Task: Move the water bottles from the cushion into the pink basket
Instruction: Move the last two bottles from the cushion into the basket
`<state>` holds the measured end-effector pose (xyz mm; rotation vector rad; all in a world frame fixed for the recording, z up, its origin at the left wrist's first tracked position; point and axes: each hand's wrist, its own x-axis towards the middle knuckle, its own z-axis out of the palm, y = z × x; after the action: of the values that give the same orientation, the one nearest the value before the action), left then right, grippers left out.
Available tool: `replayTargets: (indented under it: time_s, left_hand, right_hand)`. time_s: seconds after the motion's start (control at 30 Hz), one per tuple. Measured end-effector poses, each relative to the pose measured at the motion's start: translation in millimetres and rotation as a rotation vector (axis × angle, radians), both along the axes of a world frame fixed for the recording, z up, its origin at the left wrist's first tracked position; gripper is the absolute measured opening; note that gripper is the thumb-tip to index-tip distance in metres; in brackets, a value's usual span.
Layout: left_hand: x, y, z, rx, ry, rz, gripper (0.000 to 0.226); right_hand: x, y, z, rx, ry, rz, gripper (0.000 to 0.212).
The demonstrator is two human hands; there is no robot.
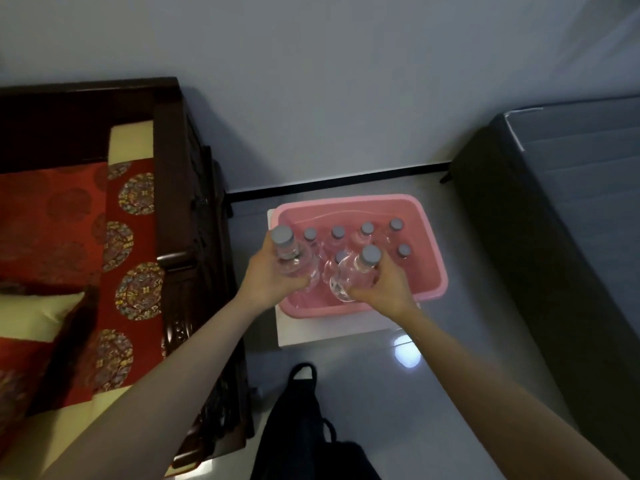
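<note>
While over glossy pink basket [429,237], hands grip clear grey-capped bottles: left hand [268,275], right hand [388,285].

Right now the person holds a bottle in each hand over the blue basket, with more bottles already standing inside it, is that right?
Not quite: the basket is pink, not blue, as the head view shows. The rest holds: the left hand and the right hand each grip a bottle, left and right, over it, and capped bottles already stand inside.

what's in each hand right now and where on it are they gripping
Each hand holds one clear water bottle by its body below the grey cap: left hand on the left bottle, right hand on the right bottle, over the pink basket.
</note>
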<state>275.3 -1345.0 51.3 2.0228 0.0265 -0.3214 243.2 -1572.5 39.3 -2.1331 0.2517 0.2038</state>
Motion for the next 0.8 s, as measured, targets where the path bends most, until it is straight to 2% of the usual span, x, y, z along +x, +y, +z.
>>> replayTargets:
  time_s: [0.2, 0.3, 0.37, 0.47, 0.63, 0.8]
  left_hand:
    - [11.0, -5.6, -20.6, 0.007, 0.011, -0.086, 0.054]
    - [13.4, -5.3, -24.2, 0.003, 0.008, -0.147, 0.065]
    - [12.3, -4.9, -26.6, 0.019, -0.022, -0.207, 0.071]
    - [7.7, -8.6, -39.9, 0.032, -0.016, -0.219, 0.060]
    - [2.9, -12.3, -46.4, 0.138, -0.010, -0.215, 0.050]
    - [4.4, -18.4, -40.2, 0.264, -0.041, -0.198, 0.047]
  right_hand:
    - [32.5, -5.0, -47.9, -0.077, 0.101, 0.150, 0.079]
    - [45.3, -9.0, -66.1, -0.141, 0.125, 0.315, 0.092]
    - [53.3, -7.0, -75.1, -0.232, 0.147, 0.474, 0.086]
    - [63.8, -3.1, -89.2, -0.368, 0.168, 0.663, 0.069]
    - [75.8, -3.6, -99.2, -0.407, 0.176, 0.814, 0.043]
    - [82.3, -6.1, -106.4, -0.609, 0.126, 0.960, 0.024]
